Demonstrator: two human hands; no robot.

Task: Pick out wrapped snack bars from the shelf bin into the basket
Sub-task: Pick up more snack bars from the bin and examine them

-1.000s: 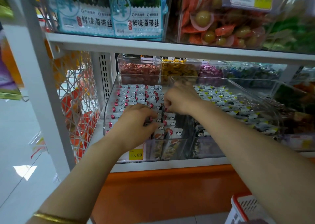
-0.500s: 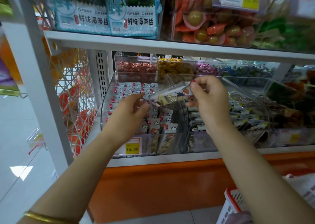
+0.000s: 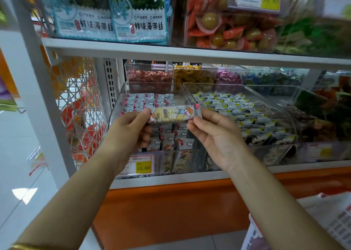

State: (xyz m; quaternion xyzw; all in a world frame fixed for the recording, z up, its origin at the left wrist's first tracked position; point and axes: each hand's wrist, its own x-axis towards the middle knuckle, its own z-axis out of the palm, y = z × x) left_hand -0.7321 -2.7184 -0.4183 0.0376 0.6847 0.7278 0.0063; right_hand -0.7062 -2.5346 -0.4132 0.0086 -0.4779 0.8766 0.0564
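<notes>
White bar (image 3: 173, 113): left grip (image 3: 127, 133), right grip (image 3: 218, 137)

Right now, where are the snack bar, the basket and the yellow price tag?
snack bar (image 3: 173, 113), head view, middle of its wrapper.
basket (image 3: 253, 230), head view, its left edge.
yellow price tag (image 3: 143, 168), head view, on the printed number.

A wrapped snack bar (image 3: 173, 113), pale with a cartoon child and pink ends, is held level, its ends pinched by the left hand (image 3: 129, 133) and right hand (image 3: 218, 135), above the clear shelf bin (image 3: 115, 109) of matching bars (image 3: 167, 135), while the red-rimmed white basket (image 3: 253, 223) sits low right.
</notes>
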